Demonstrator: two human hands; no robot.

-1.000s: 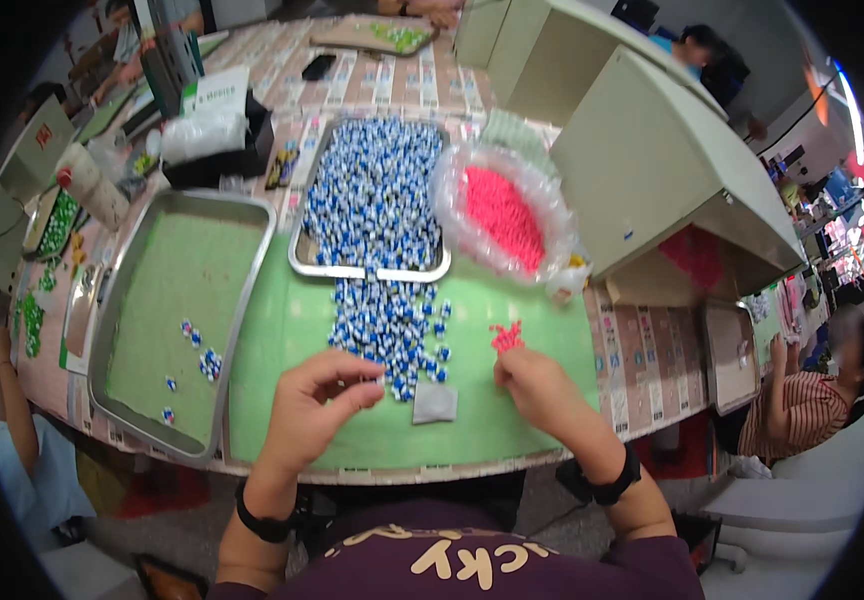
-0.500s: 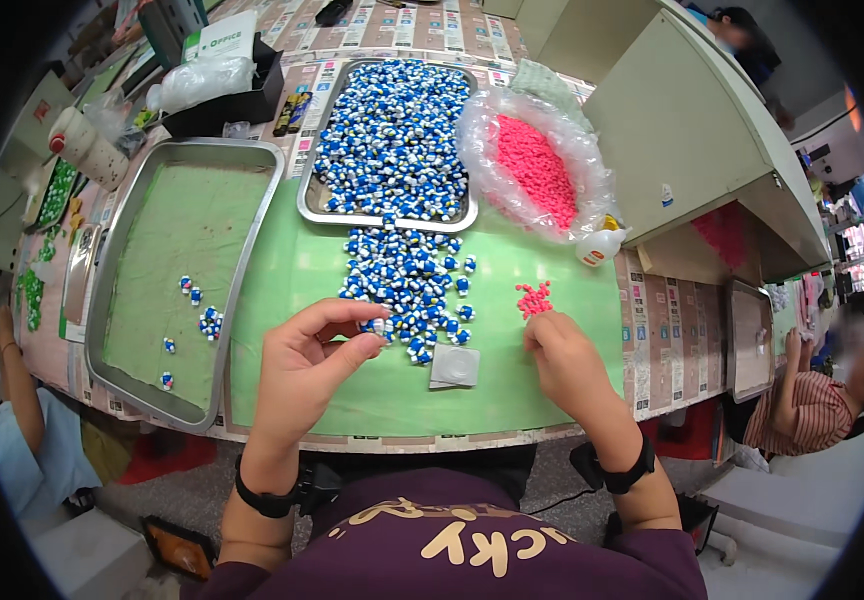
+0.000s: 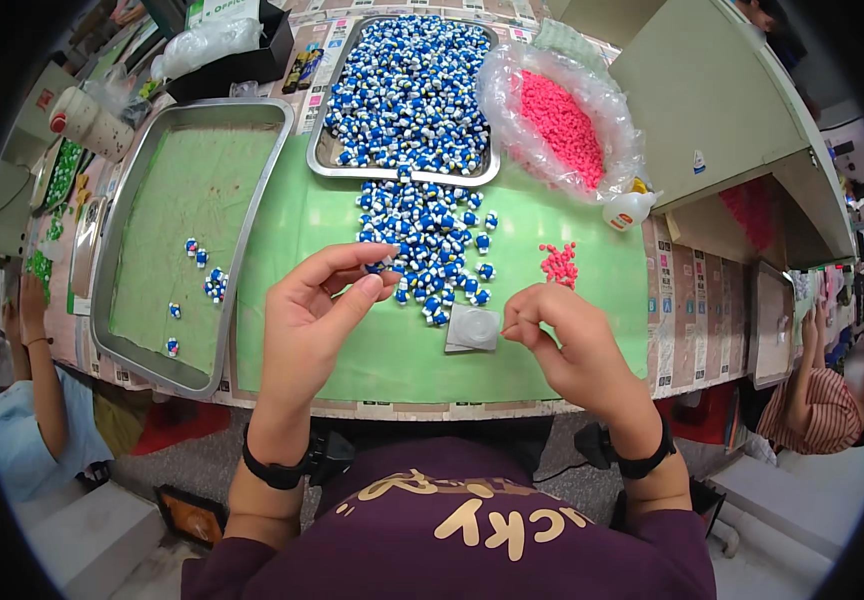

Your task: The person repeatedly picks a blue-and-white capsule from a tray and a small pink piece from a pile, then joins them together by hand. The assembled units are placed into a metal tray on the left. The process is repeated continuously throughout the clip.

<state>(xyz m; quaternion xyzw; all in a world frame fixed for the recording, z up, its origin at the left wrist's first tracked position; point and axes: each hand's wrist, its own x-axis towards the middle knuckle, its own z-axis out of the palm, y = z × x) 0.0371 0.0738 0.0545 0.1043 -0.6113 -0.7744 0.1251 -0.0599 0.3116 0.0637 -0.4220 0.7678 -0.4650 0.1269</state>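
Observation:
Between the thumb and fingers of my left hand (image 3: pixel 314 315) is a small blue-and-white piece (image 3: pixel 380 267), partly covered by the fingertips. My right hand (image 3: pixel 577 350) is closed in a pinch beside a grey square plate (image 3: pixel 475 328), which bears a round clear patch; whatever its fingertips hold is too small to make out. Just beyond that hand lies a small heap of pink pieces (image 3: pixel 559 265). Loose blue-and-white pieces (image 3: pixel 412 225) spread over the green mat (image 3: pixel 302 220), in front of a metal tray (image 3: pixel 407 177) heaped with more of them.
At the left stands a second metal tray (image 3: pixel 244 250) with several finished-looking pieces (image 3: pixel 216 285). A plastic bag (image 3: pixel 624 160) of pink pieces and a small white bottle (image 3: pixel 630 208) sit at the back right, beside a grey cabinet (image 3: pixel 707 120). People sit on both sides.
My right hand has moved from the pink heap toward the grey plate, still pinched. My left hand keeps its hold on the piece. The whole view has shifted slightly.

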